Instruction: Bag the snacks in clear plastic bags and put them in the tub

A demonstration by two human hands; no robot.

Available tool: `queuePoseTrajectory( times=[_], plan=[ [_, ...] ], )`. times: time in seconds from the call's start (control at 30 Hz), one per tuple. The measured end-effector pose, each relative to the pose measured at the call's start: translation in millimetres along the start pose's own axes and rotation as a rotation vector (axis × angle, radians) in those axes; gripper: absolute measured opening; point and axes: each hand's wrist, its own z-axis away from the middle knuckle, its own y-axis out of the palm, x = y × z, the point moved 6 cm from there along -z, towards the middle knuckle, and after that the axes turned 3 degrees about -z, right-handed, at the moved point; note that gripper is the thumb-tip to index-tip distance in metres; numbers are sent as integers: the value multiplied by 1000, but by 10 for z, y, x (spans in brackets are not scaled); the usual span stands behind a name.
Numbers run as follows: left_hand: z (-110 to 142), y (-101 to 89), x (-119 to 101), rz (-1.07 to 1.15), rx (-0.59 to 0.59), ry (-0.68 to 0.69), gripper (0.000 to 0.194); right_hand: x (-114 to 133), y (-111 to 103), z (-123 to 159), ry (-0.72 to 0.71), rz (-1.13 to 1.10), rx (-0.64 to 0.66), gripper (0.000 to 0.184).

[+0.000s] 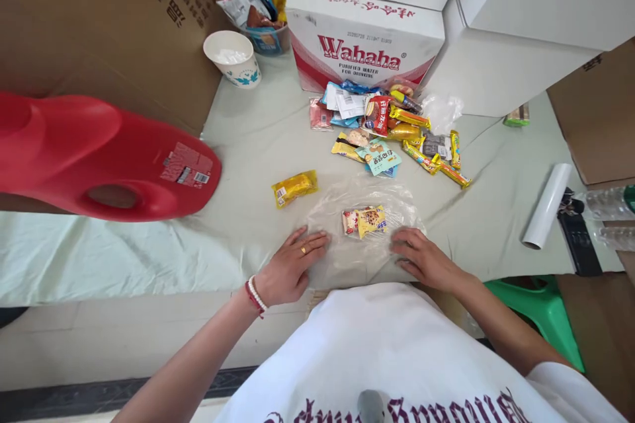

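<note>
A clear plastic bag (342,261) lies flat near the table's front edge. On it rest a yellow snack packet (372,221) and a smaller red-and-white packet (350,221), side by side and touching. My left hand (292,263) lies with fingers stretched out on the bag's left edge, a ring and bracelets on it. At the opposite edge, my right hand (424,258) rests with its fingers apart, touching the plastic. Neither hand holds anything that I can see. Up and left of the bag is a yellow wrapped snack (295,189).
A pile of wrapped snacks (377,122) lies before a Wahaha water box (367,39). To the left are a large red plastic jug (133,145) and a paper cup (237,63). A white roll (546,208) and clear bottles (608,201) lie at the right.
</note>
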Motion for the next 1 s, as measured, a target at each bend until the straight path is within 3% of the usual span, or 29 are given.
queuePoseTrajectory(
  times=[0.13,0.23,0.37,0.5,0.6,0.7,0.8,0.9,1.0],
  plan=[
    [-43,38,48,-70,-21,-111,54,-36,-80,-58,22,-54,-117,20],
    [-152,41,124,-93,-147,-268,25,1,-310,-276,18,-124,-113,20],
    [-244,14,244,-56,-324,-507,35,-176,-554,-626,113,-211,-97,23],
    [-273,2,317,-136,-391,-703,42,-610,-475,-876,377,-223,-76,29],
    [-311,-1,319,-238,-384,-760,40,-730,-344,-981,425,-77,-37,21],
    [-345,-14,335,-254,-378,-795,42,-622,-324,-1014,390,177,-31,18],
    [-364,-40,367,-245,-388,-827,41,-364,-437,-999,341,381,-114,21],
    [-380,-34,404,-233,-398,-835,35,-27,-507,-1014,196,381,-219,26],
    [-360,-23,448,-190,-462,-858,18,203,-318,-1102,28,266,-106,27]
  ],
)
